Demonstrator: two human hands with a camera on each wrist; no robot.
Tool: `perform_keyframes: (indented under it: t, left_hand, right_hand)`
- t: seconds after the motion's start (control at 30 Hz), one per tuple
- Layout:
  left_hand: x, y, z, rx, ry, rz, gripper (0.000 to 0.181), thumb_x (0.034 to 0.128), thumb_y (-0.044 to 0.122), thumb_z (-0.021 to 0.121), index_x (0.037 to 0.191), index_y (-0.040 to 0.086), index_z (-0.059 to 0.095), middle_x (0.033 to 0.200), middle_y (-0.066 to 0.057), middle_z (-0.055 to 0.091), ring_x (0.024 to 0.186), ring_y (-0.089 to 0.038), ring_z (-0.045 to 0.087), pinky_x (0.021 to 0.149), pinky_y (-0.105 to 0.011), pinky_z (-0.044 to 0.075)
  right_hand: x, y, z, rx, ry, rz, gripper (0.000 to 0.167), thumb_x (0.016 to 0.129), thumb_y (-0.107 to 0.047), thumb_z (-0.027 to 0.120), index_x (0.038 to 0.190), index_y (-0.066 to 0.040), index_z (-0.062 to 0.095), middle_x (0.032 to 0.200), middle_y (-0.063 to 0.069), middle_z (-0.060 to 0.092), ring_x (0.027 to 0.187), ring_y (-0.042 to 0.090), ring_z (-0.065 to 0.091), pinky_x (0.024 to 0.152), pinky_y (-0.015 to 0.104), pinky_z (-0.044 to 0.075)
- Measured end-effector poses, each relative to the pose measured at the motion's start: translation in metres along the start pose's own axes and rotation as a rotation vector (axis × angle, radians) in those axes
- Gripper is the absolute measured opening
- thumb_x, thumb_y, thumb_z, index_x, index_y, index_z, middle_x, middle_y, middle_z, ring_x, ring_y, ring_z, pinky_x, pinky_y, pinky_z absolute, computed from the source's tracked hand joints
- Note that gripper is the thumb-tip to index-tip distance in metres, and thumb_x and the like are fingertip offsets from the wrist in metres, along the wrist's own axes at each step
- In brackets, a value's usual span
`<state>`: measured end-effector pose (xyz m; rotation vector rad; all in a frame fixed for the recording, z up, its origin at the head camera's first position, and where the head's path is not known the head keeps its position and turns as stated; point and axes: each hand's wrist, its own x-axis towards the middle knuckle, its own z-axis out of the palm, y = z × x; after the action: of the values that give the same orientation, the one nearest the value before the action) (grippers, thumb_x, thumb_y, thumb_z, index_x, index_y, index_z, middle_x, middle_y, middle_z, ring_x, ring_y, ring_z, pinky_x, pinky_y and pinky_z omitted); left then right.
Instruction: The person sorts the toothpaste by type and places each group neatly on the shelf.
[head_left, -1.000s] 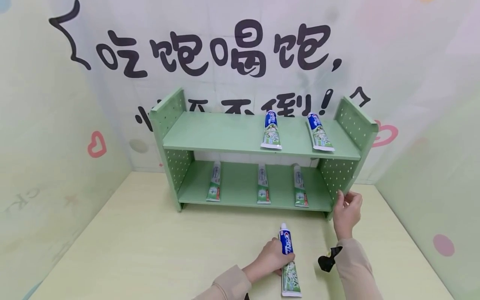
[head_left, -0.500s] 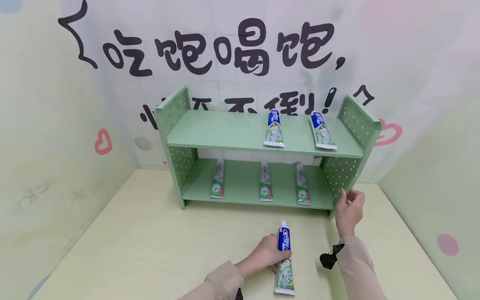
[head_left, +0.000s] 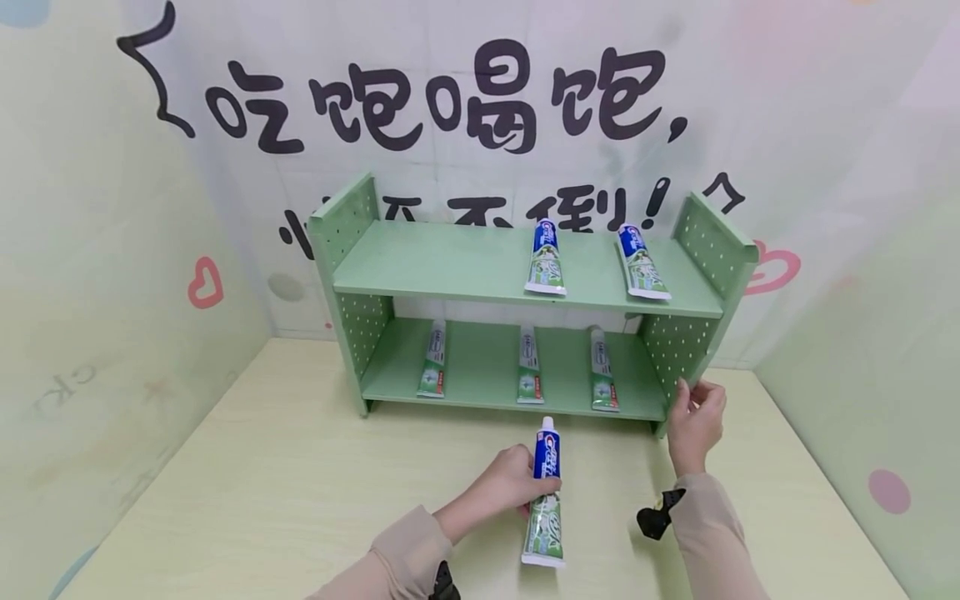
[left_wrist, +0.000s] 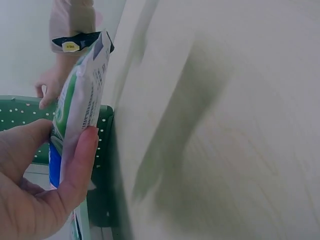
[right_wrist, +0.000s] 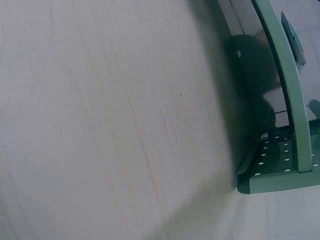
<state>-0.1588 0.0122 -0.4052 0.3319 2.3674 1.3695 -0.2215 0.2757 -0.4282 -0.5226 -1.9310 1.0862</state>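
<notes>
My left hand (head_left: 501, 483) holds a blue, white and green toothpaste tube (head_left: 546, 529) above the table, cap pointing toward the rack. In the left wrist view the thumb and fingers pinch this tube's edges (left_wrist: 82, 95). At the lower right end of the green two-tier rack (head_left: 487, 410), my right hand (head_left: 696, 427) grips the edge of the perforated side panel. Two matching tubes, a middle one (head_left: 546, 260) and a right one (head_left: 642, 265), lie on the upper shelf. The right wrist view shows the rack's green frame (right_wrist: 290, 75) but not the hand.
Three slimmer grey-green tubes lie spaced along the lower shelf: left (head_left: 432, 362), middle (head_left: 529, 367) and right (head_left: 602, 371). The rack stands on a pale wooden table (head_left: 300, 483), close to the printed back wall (head_left: 465, 175). Side walls flank the table.
My left hand has carried the toothpaste tube leftward and closer to the rack. The right hand keeps its place on the side panel. The head view has shifted slightly.
</notes>
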Motion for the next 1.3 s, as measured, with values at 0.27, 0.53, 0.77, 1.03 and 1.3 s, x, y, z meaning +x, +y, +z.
perform_keyframes:
  t: [0.27, 0.53, 0.77, 1.03, 1.3]
  left_hand:
    - [-0.001, 0.011, -0.022, 0.016, 0.03, -0.016, 0.029, 0.0785, 0.02, 0.07, 0.086, -0.003, 0.054, 0.066, -0.009, 0.06, 0.043, -0.016, 0.057, 0.048, -0.036, 0.055]
    - [-0.005, 0.018, -0.044, 0.019, 0.062, 0.01, 0.035, 0.0781, 0.023, 0.07, 0.093, -0.004, 0.055, 0.065, -0.009, 0.062, 0.044, -0.015, 0.057, 0.051, -0.037, 0.056]
    - [-0.01, 0.026, -0.061, 0.016, 0.098, 0.028, 0.04, 0.0782, 0.023, 0.07, 0.099, -0.006, 0.053, 0.07, -0.011, 0.062, 0.045, -0.015, 0.058, 0.048, -0.033, 0.055]
    - [-0.016, 0.035, -0.081, 0.009, 0.121, 0.034, 0.045, 0.0779, 0.024, 0.07, 0.104, -0.008, 0.053, 0.073, -0.012, 0.062, 0.046, -0.015, 0.057, 0.048, -0.031, 0.055]
    - [-0.022, 0.043, -0.103, 0.036, 0.189, 0.016, 0.044, 0.0779, 0.024, 0.071, 0.105, -0.005, 0.053, 0.077, -0.013, 0.062, 0.049, -0.017, 0.059, 0.047, -0.028, 0.054]
  right_hand:
    - [0.0, -0.001, 0.0, 0.002, -0.016, -0.003, 0.032, 0.093, -0.024, 0.051, 0.107, 0.004, 0.046, 0.102, 0.018, 0.053, 0.097, 0.027, 0.058, 0.084, 0.04, 0.052]
    - [-0.001, -0.003, -0.001, -0.001, -0.021, 0.008, 0.031, 0.093, -0.023, 0.05, 0.107, 0.005, 0.045, 0.103, 0.017, 0.053, 0.096, 0.026, 0.057, 0.085, 0.04, 0.051]
    - [-0.001, -0.001, -0.001, 0.002, -0.011, -0.012, 0.031, 0.093, -0.025, 0.051, 0.106, 0.004, 0.046, 0.102, 0.017, 0.053, 0.096, 0.026, 0.058, 0.074, 0.006, 0.042]
    - [-0.002, 0.0, -0.002, -0.002, -0.004, -0.012, 0.031, 0.093, -0.024, 0.052, 0.105, 0.004, 0.047, 0.1, 0.016, 0.053, 0.094, 0.024, 0.058, 0.071, -0.001, 0.036]
    - [-0.001, -0.002, -0.002, 0.002, -0.027, -0.001, 0.032, 0.093, -0.024, 0.051, 0.107, 0.004, 0.046, 0.102, 0.016, 0.051, 0.096, 0.023, 0.057, 0.078, 0.007, 0.047]
